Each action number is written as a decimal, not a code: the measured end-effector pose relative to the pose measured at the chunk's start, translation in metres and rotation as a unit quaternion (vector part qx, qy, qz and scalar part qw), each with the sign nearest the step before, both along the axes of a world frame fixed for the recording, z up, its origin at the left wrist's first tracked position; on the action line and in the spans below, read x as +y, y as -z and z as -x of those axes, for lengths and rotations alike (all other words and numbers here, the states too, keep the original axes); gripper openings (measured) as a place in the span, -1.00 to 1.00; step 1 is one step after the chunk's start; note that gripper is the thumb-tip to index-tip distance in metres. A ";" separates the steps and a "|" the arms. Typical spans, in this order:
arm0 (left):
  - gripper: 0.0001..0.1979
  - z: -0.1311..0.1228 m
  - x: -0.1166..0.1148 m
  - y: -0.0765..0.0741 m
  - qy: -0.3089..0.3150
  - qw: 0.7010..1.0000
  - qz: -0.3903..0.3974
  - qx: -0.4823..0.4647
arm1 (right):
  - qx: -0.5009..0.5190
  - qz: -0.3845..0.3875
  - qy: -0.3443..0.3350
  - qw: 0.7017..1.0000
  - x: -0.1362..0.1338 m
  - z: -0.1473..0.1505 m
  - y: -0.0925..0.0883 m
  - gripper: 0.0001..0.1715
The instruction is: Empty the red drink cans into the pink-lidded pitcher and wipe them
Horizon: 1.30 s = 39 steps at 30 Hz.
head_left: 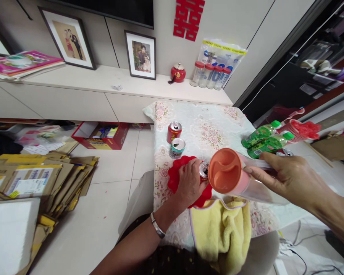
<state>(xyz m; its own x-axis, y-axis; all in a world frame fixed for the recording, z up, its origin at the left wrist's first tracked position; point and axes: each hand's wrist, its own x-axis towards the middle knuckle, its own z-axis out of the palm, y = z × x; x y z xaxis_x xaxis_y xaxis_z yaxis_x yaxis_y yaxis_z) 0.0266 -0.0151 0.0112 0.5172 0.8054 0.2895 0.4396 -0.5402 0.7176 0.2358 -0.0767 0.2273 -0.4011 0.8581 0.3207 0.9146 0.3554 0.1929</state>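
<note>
Red tray (174,172) is lying under my left hand (189,181) and a can (204,170); a clear jug (256,185) is leaning beside.
Left fingers are curling round the can, likely easily dented; my right hand (292,181) is gripping the jug's handle (259,163), probably surer than its slippery sides.

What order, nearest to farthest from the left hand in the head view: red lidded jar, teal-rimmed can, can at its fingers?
1. Can, against the left hand.
2. Teal-rimmed can, beyond, on the tablecloth.
3. Red lidded jar, farthest, on the cabinet.
</note>
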 end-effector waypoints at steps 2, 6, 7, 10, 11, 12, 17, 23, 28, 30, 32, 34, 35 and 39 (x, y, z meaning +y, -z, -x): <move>-0.31 0.000 0.000 0.000 0.000 1.000 -0.001 -0.003 | 0.000 0.000 0.002 1.000 0.000 0.000 0.000 -0.24; -0.31 0.000 0.000 0.000 0.000 1.000 0.002 -0.003 | 0.000 0.005 0.003 1.000 0.000 0.000 0.000 -0.22; -0.31 0.000 0.000 0.000 -0.001 1.000 0.002 -0.003 | 0.000 0.006 0.003 1.000 0.000 0.000 0.000 -0.22; -0.31 0.001 0.000 -0.001 0.000 1.000 -0.001 -0.001 | 0.000 0.007 0.002 1.000 0.000 -0.001 0.000 -0.23; -0.32 0.001 0.000 -0.002 0.001 1.000 -0.002 0.000 | 0.000 0.008 0.003 1.000 0.000 -0.001 0.000 -0.23; -0.32 0.001 0.000 -0.002 0.002 1.000 -0.003 0.001 | 0.000 0.009 0.004 1.000 0.000 0.000 0.000 -0.22; -0.31 0.001 0.000 -0.002 0.002 1.000 -0.003 -0.001 | 0.002 0.009 0.008 1.000 -0.001 0.000 0.000 -0.20; -0.30 -0.001 -0.001 0.000 -0.003 1.000 -0.004 -0.002 | 0.010 0.005 0.009 1.000 -0.001 0.000 0.000 -0.19; -0.28 0.000 -0.001 0.001 0.001 1.000 -0.006 -0.005 | 0.002 0.003 0.002 1.000 0.000 0.001 -0.001 -0.21; -0.28 0.000 0.000 0.002 0.000 1.000 -0.007 -0.004 | -0.001 0.004 0.003 1.000 0.000 0.001 -0.001 -0.22; -0.29 0.000 0.000 0.002 -0.001 1.000 -0.006 -0.002 | -0.003 0.002 0.004 1.000 0.000 0.000 0.000 -0.22; -0.29 0.000 0.000 0.001 0.001 1.000 -0.002 -0.001 | -0.003 -0.003 0.003 1.000 0.000 0.000 0.001 -0.22; -0.29 0.000 0.000 0.001 0.002 1.000 -0.001 0.000 | -0.003 -0.004 0.002 1.000 0.000 -0.001 0.001 -0.23; -0.30 0.001 0.000 0.000 0.007 1.000 0.002 -0.001 | 0.001 0.000 0.000 1.000 -0.001 -0.001 0.001 -0.24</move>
